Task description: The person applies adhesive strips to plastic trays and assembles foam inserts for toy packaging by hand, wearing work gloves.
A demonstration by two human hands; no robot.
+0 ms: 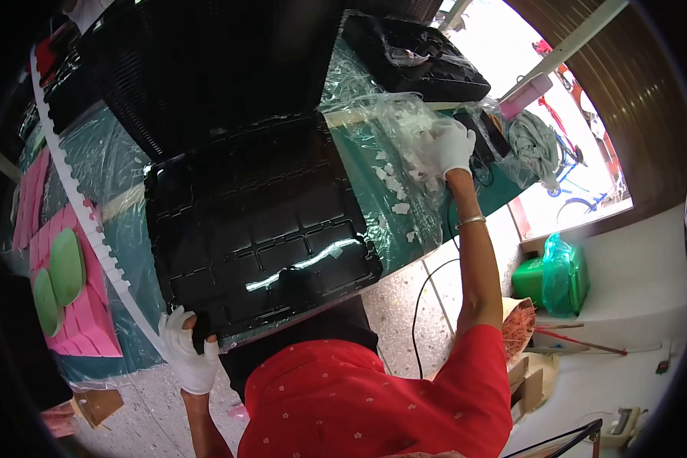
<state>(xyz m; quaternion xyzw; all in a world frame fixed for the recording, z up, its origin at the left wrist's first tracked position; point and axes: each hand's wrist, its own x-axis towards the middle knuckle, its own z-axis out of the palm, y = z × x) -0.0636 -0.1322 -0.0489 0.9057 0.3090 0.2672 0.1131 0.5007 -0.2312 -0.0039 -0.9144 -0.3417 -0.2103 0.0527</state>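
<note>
A single head-worn fisheye camera looks steeply down from above the person's chest onto the tabletop point(118, 172), close enough that a black moulded tray point(259, 221) at the tabletop's near edge fills the centre of the view. The lens faces forward and down: the wearer's red top crosses the lower edge, and both arms rise from it, the left hand point(187, 347) at the tray's near-left corner, the right hand point(450, 146) reaching to the tabletop's right edge. Straight edges bow toward the dark circular rim. A bright doorway curves along the upper right, floor below it. No second view overlaps.
</note>
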